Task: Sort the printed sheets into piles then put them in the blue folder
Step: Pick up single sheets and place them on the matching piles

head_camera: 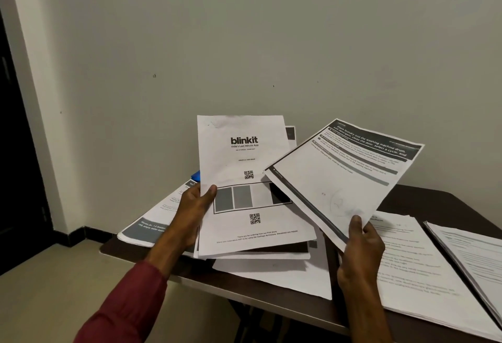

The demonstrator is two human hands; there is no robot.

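My left hand (193,208) grips the left edge of a raised stack of printed sheets (250,193); its top page shows a "blinkit" logo and QR codes. My right hand (360,247) pinches the lower corner of a single sheet with a dark header (342,177), held tilted to the right of the stack. Only a small corner of the blue folder (195,175) shows behind the stack, at its left edge. Piles of text sheets lie on the table: one at the left (152,223), one at the right (415,269), another at the far right (475,255).
The dark brown table (423,198) stands against a plain pale wall. A loose blank sheet (274,274) lies under the raised stack near the table's front edge. A dark doorway and beige floor are at the left.
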